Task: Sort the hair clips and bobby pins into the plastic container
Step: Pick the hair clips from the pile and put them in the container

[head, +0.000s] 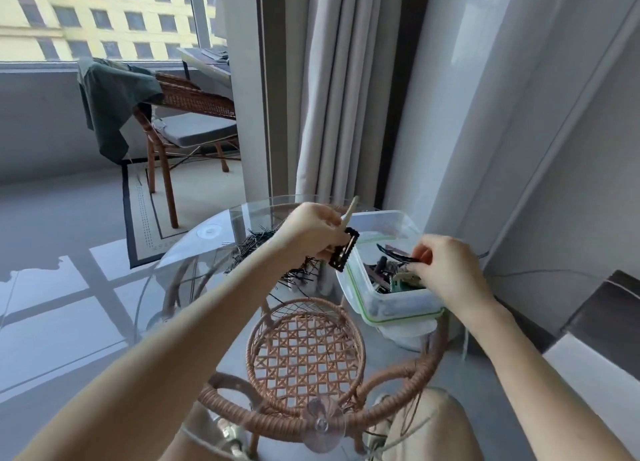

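A clear plastic container (398, 308) with a green seal stands on the right side of the round glass table (180, 252). Several hair clips lie inside it. My left hand (311, 232) is closed around a black rectangular hair clip (343, 251) and a cream-coloured clip (351, 209), held just left of the container's rim. My right hand (446, 266) pinches a dark slim clip (394, 254) over the container. A pile of black bobby pins (256, 249) lies on the glass behind my left forearm, partly hidden by it.
The table has a wicker frame (304, 353) under the glass, with a suction pad (322, 426) at the near edge. A wicker chair (187, 128) with green cloth stands far left. Curtains (332, 79) and a wall close in behind and right.
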Motion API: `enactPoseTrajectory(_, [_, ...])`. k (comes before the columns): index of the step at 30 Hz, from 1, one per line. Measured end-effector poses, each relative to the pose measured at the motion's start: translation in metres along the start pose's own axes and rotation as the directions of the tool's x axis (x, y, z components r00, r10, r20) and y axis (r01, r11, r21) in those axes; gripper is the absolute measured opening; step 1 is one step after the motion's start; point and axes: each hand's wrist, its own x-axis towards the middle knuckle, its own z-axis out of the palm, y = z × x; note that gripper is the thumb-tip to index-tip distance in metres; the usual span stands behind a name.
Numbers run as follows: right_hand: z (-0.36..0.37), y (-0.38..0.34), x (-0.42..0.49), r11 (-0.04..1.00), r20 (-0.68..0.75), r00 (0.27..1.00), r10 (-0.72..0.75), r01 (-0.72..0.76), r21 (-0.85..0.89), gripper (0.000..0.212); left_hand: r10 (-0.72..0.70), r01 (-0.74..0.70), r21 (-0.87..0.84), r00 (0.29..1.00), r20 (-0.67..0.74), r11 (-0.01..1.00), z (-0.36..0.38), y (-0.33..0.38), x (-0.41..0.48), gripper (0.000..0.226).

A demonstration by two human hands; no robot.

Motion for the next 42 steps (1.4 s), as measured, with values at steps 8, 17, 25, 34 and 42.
enactPoseTrajectory(8, [-0.004, 0.042, 0.029, 0.999, 0.083, 0.996, 0.039, -0.036, -0.037, 0.022, 0.184, -0.369, 0.664, 0.925, 0.333, 0.651, 0.054, 0.021, 0.044, 0.029])
enactPoseTrajectory(17, [0.039, -0.031, -0.050, 0.892, 0.223, 0.894, -0.390, 0.306, 0.334, 0.033, 0.299, -0.125, 0.566, 0.927, -0.226, 0.815, -0.038, -0.060, 0.043, 0.028])
enactPoseTrajectory(25, [0.145, -0.067, -0.046, 0.970, 0.437, 0.875, -0.210, 0.242, -0.018, 0.087, 0.009, 0.207, 0.550, 0.931, -0.365, 0.809, -0.094, -0.173, 0.053, 0.053])
enactPoseTrajectory(34, [0.203, -0.089, 0.042, 0.991, 0.301, 0.954, -0.012, 0.052, -0.126, 0.081, -0.050, 0.204, 0.621, 0.965, -0.257, 0.757, -0.085, -0.170, 0.099, 0.061])
enactPoseTrajectory(42, [0.235, -0.106, 0.121, 0.999, 0.371, 0.928, -0.023, 0.038, -0.034, 0.065, 0.019, 0.000, 0.516, 0.999, -0.032, 0.857, -0.083, -0.159, 0.140, 0.051])
